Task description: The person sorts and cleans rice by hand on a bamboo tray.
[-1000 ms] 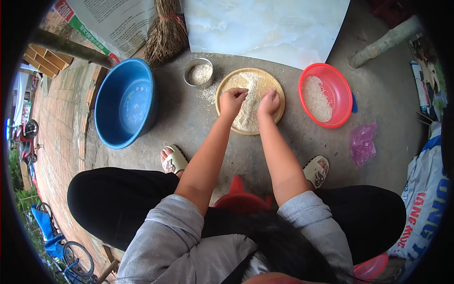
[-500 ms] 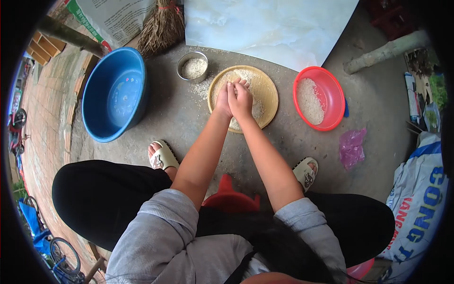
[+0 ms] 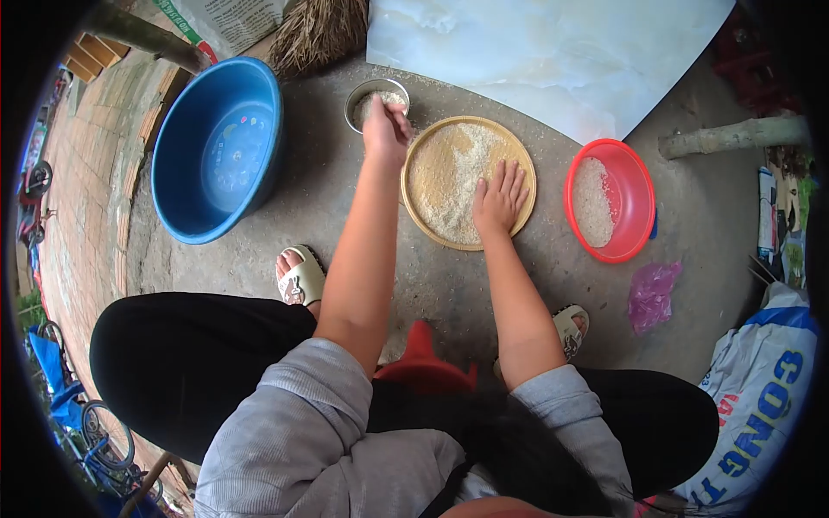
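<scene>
My left hand [image 3: 386, 131] is over the near right edge of a small metal bowl [image 3: 351, 110] of rice; its fingers are partly curled, and what they may hold is hidden. A round woven tray [image 3: 409, 192] carries white grains [image 3: 458, 198] spread over its middle and lower part. My right hand [image 3: 501, 197] lies palm down on the right side of that tray, fingers spread, touching the grains. To the right stands a red plastic basin [image 3: 635, 207] with more rice [image 3: 592, 203] in its left part.
A big blue basin [image 3: 216, 155] stands at the left. Behind are a straw broom [image 3: 318, 34] and a pale marbled sheet [image 3: 535, 52]. A pink plastic bag [image 3: 654, 296] lies at the right, near a printed sack [image 3: 751, 406]. Part of a red stool [image 3: 420, 358] shows below.
My hands, together over the tray before, have parted. The left moved to the metal bowl; the right opened flat on the tray's grains. The whole view has shifted slightly.
</scene>
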Tool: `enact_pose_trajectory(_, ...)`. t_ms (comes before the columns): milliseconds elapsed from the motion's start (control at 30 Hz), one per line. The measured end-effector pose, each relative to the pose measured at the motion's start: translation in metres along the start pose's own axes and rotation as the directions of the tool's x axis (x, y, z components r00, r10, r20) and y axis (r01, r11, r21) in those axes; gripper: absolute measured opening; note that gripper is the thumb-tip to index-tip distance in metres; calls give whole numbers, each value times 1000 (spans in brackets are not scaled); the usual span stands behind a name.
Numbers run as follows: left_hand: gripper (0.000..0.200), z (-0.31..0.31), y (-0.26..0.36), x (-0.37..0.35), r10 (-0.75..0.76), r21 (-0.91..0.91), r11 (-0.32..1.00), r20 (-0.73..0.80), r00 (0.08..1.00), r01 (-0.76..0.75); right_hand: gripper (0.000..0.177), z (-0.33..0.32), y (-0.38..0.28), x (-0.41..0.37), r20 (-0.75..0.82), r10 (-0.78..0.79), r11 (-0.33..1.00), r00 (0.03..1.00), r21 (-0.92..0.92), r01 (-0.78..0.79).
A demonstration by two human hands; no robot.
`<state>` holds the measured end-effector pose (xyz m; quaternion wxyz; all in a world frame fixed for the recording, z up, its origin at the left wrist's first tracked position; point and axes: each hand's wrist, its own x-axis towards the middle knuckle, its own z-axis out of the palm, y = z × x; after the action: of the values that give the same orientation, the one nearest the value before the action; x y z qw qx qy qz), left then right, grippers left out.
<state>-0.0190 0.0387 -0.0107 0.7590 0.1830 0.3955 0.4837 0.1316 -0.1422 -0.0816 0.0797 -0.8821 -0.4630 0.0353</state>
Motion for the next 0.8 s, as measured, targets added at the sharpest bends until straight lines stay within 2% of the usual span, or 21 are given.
enact_pose_trajectory(67, 51, 14, 36, 5, 36, 408, 911, 66, 997, -59, 61, -2, -1, 1, -21, 5, 1000, 1000, -19, -6)
enact_pose_trajectory(100, 55, 1, 33, 24, 282, 743, 617, 100, 954, -260, 61, -2, -1, 2, -23, 7, 1000, 1000, -24, -8)
enact_pose_trajectory(133, 59, -16, 28, 40, 472, 922, 169, 234, 850, -348, 61, -2, -1, 1, -22, 15, 1000, 1000, -23, -16)
enact_pose_trajectory(167, 52, -24, 29, 36, 584, 924, -286, 378, 719, -253, 61, -3, -1, 1, -19, 17, 1000, 1000, -11, -18)
enact_pose_trajectory(200, 52, -23, 32, 27, 583, 924, -288, 379, 718, -254, 60, -3, -2, 2, -17, 16, 1000, 1000, 0, -16)
enact_pose_trajectory(233, 46, -21, 36, 16, 680, 945, -113, 298, 670, -306, 60, 0, 0, 3, -18, 16, 1000, 1000, 1, -15)
enact_pose_trajectory(267, 41, -19, 39, 4, 756, 928, 59, 198, 623, -367, 55, 2, 2, 4, -91, 0, 996, 996, 86, 8)
enact_pose_trajectory(300, 30, -19, 32, -4, 786, 958, 124, 63, 615, -257, 50, 3, 6, 3, -165, -8, 985, 986, 168, 36)
enact_pose_trajectory(333, 29, -21, 21, -10, 759, 960, 184, -1, 651, -213, 50, 0, 11, 3, -165, -4, 985, 986, 170, 33)
enact_pose_trajectory(367, 30, -21, 7, -17, 728, 956, 240, -63, 682, -168, 43, -4, 18, 4, -244, 31, 955, 969, 294, 44)
enact_pose_trajectory(400, 31, -23, -10, -20, 707, 941, 249, -14, 707, -230, 35, -11, 20, 5, -321, 77, 909, 944, 412, 66)
enact_pose_trajectory(433, 29, -24, -26, -27, 592, 942, 286, -29, 805, -177, 24, -30, 17, 2, -449, 129, 963, 884, 268, -5)
enact_pose_trajectory(467, 26, -24, -40, -35, 598, 965, 178, 48, 800, -191, 25, -34, 27, 2, -458, 176, 971, 871, 228, -76)
enact_pose_trajectory(500, 25, -26, -54, -44, 594, 975, 68, 129, 794, -209, 25, -35, 36, 1, -434, 278, 951, 857, 253, -181)
enact_pose_trajectory(533, 29, -29, -68, -52, 641, 988, -44, 141, 755, -148, 25, -36, 45, 1, -411, 378, 919, 829, 274, -283)
enact_pose_trajectory(567, 36, -31, -83, -58, 688, 986, -144, 160, 707, -83, 25, -24, 62, 1, -300, 430, 860, 851, 424, -285)
enact_pose_trajectory(600, 40, -38, -93, -61, 647, 989, -123, 146, 749, -87, 26, -8, 79, 5, -195, 452, 778, 870, 563, -278)
enact_pose_trajectory(667, 41, -49, -94, -49, 546, 993, -30, 110, 831, -112, 24, -4, 90, 6, -68, 359, 732, 931, 639, -235)
enact_pose_trajectory(700, 39, -51, -89, -45, 467, 993, 36, 81, 880, -110, 24, 0, 92, 5, -60, 389, 690, 919, 680, -247)
enact_pose_trajectory(733, 39, -41, -75, -49, 480, 989, 42, 101, 871, -138, 25, -7, 90, 3, -40, 416, 644, 908, 718, -264)
enact_pose_trajectory(800, 33, -24, -50, -57, 250, 957, 290, -98, 963, 22, 26, -35, 89, 4, -48, 417, 680, 908, 679, -276)
